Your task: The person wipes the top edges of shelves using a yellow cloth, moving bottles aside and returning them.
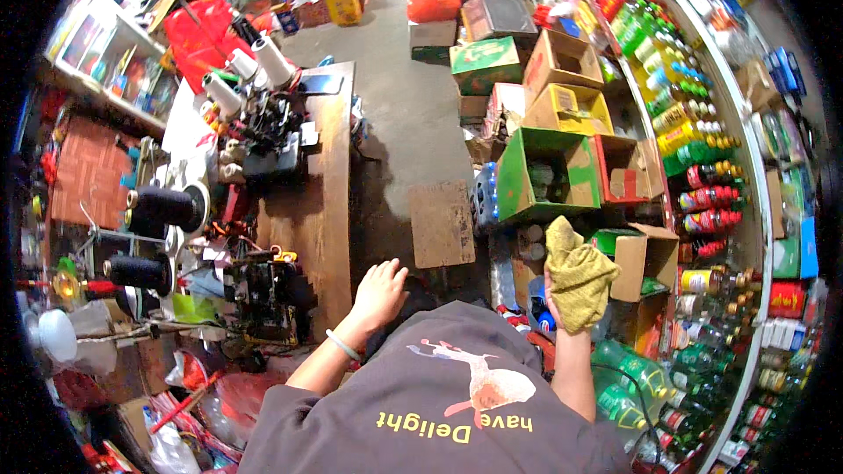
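Note:
In my right hand (553, 300) is a yellow-olive cloth (580, 276), held up in front of open cartons. It hangs in folds and covers most of my fingers. My left hand (382, 294) hovers beside the edge of a wooden table (334, 237), its fingers stretched out and nothing in them. A bracelet circles my left wrist. Ahead of my body stands a square wooden stool top (442, 224), between my two hands and touched by neither.
On the left, the table carries a sewing machine (272, 127), white thread cones (274, 61) and a phone (320, 84). Dark thread spools (162, 207) stand nearer. At right are open cartons (537, 197) and shelves of bottles (694, 158). Large green bottles (628, 377) lie beside my right forearm.

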A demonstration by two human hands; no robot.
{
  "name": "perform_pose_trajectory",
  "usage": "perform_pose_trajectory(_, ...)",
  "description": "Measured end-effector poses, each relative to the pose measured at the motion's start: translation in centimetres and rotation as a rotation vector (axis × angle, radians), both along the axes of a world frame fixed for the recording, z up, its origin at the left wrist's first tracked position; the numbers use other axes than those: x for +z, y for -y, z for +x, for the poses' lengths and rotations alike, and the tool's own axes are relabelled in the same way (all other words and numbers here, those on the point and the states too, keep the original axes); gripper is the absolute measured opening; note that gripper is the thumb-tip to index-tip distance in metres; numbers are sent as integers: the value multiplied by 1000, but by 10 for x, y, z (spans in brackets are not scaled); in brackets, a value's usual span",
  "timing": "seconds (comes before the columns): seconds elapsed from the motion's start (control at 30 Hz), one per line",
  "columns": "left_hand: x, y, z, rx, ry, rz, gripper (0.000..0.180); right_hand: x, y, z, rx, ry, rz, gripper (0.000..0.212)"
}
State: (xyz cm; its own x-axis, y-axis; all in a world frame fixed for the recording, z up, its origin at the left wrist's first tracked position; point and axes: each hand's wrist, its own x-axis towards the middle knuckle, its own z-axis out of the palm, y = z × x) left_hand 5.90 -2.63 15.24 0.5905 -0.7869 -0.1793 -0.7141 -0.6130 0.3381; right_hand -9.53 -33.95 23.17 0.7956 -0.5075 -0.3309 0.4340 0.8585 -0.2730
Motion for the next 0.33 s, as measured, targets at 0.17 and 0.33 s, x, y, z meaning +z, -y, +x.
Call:
perform_pose_trajectory(0.17,-31,-36,-11,323,-36,120,52,-8,-4,46,123,-14,122,56)
perform_pose_trajectory(0.33,-51,-62,-32,582,-143,106,62,-22,3,88,362,116,71,53)
